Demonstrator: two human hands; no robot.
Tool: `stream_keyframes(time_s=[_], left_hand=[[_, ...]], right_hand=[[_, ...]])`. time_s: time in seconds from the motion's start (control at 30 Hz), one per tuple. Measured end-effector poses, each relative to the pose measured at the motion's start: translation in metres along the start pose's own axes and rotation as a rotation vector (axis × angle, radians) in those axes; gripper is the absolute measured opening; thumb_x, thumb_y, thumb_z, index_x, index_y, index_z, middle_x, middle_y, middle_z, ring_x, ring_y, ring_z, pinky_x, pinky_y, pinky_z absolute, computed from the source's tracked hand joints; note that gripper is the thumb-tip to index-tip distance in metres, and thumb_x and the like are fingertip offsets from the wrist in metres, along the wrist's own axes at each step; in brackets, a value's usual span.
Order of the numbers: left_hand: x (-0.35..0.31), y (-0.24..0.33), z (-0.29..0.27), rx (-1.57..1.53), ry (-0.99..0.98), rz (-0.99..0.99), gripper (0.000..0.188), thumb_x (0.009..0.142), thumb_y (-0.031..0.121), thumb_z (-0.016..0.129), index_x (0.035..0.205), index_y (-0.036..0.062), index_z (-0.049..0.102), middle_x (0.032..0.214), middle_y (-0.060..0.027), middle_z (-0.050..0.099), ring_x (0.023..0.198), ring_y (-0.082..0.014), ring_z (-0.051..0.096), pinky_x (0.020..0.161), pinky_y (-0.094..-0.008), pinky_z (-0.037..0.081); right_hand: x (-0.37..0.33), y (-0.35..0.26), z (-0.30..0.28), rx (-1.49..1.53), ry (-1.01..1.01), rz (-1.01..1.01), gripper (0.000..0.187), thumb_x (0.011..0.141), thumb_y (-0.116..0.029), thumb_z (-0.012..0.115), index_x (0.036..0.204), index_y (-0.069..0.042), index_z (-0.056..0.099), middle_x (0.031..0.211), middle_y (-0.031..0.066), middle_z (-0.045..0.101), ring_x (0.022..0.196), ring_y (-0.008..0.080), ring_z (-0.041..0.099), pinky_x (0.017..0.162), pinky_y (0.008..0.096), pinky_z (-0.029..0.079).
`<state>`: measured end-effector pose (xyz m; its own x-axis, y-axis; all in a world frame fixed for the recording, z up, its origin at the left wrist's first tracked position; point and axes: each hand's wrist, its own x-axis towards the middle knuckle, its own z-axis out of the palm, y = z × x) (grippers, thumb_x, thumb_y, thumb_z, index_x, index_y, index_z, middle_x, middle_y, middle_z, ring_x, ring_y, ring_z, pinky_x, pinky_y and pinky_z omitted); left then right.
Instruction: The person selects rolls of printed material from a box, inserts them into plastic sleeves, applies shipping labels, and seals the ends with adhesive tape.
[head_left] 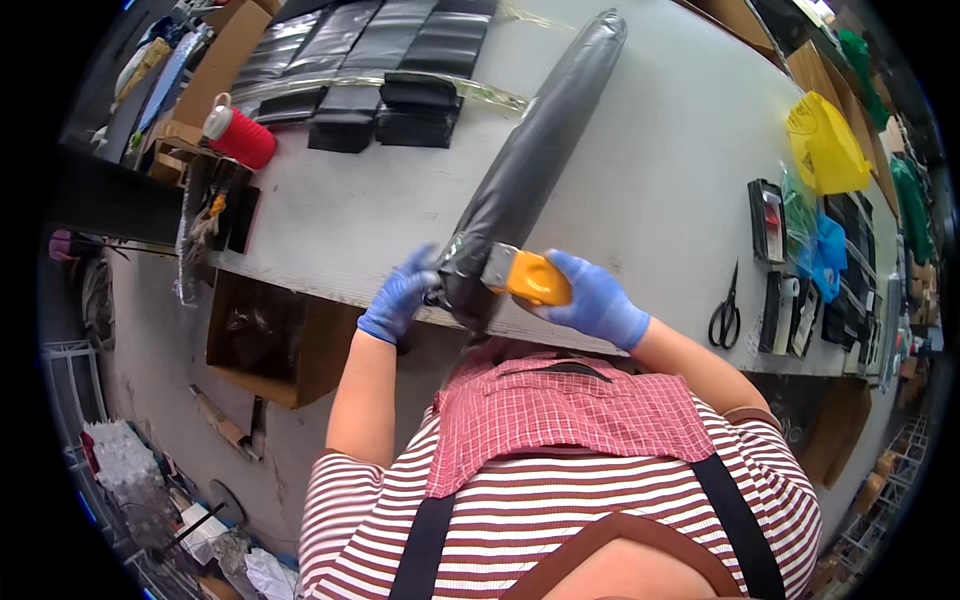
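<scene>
A long roll wrapped in black plastic [535, 150] lies slantwise across the table, its near end at the front edge by my body. My left hand [403, 295], in a blue glove, closes its fingers on the left side of that near end. In my right hand [595, 305], also gloved in blue, is an orange hand tool with a metal plate [540, 279]. The plate meets or nearly meets the black wrapping; I cannot tell whether they touch. Shiny clear film or tape shows on the wrapping near my left fingers.
Flat black packages [365, 45] lie at the far left, near a red spool [240, 135]. Black scissors [726, 310], a yellow bag [828, 145] and a blue bag [828, 255] are on the right. Below the table's left edge stands an open cardboard box [325, 350].
</scene>
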<state>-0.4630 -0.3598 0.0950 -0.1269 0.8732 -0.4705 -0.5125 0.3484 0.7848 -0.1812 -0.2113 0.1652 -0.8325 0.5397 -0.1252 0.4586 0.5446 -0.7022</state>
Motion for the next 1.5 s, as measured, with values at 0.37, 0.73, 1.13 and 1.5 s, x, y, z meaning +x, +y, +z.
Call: stream_keyframes(time_s=[0.37, 0.73, 1.13, 1.5], left_hand=[[0.002, -0.067, 0.077, 1.595, 0.494, 0.399, 0.111, 0.071, 0.049, 0.076, 0.147, -0.0063, 0.017, 0.151, -0.0264, 0.022, 0.142, -0.0397, 0.020, 0.116, -0.0518, 0.013], [0.006, -0.050, 0.078, 1.430, 0.445, 0.487, 0.102, 0.059, 0.029, 0.084, 0.146, 0.0119, 0.032, 0.139, -0.0259, 0.039, 0.130, -0.0401, 0.039, 0.106, -0.0517, 0.033], [0.007, -0.013, 0.067, 1.744, 0.547, 0.322, 0.094, 0.075, 0.035, 0.075, 0.150, 0.0076, 0.024, 0.151, -0.0182, 0.031, 0.138, -0.0354, 0.030, 0.112, -0.0457, 0.028], [0.022, -0.007, 0.030, 1.589, 0.390, 0.275, 0.109, 0.071, 0.052, 0.075, 0.151, 0.0033, 0.019, 0.155, -0.0183, 0.024, 0.142, -0.0363, 0.025, 0.114, -0.0496, 0.022]], right_hand=[[-0.059, 0.060, -0.014, -0.209, 0.069, -0.008, 0.068, 0.074, -0.037, 0.077, 0.129, -0.007, 0.050, 0.105, 0.0202, 0.064, 0.095, 0.0370, 0.063, 0.082, 0.0427, 0.052], [-0.133, 0.087, -0.031, -0.212, 0.067, 0.145, 0.076, 0.070, -0.034, 0.082, 0.133, -0.008, 0.049, 0.105, 0.0219, 0.064, 0.095, 0.0369, 0.065, 0.083, 0.0415, 0.053], [0.024, -0.048, -0.038, -0.503, -0.314, -0.059, 0.071, 0.080, -0.034, 0.068, 0.143, -0.015, 0.041, 0.099, 0.0216, 0.064, 0.088, 0.0356, 0.065, 0.077, 0.0436, 0.053], [0.166, -0.014, 0.024, -0.666, -1.214, 0.380, 0.027, 0.072, -0.027, 0.071, 0.090, -0.006, 0.074, 0.091, 0.0132, 0.071, 0.079, 0.0278, 0.068, 0.073, 0.0397, 0.054]])
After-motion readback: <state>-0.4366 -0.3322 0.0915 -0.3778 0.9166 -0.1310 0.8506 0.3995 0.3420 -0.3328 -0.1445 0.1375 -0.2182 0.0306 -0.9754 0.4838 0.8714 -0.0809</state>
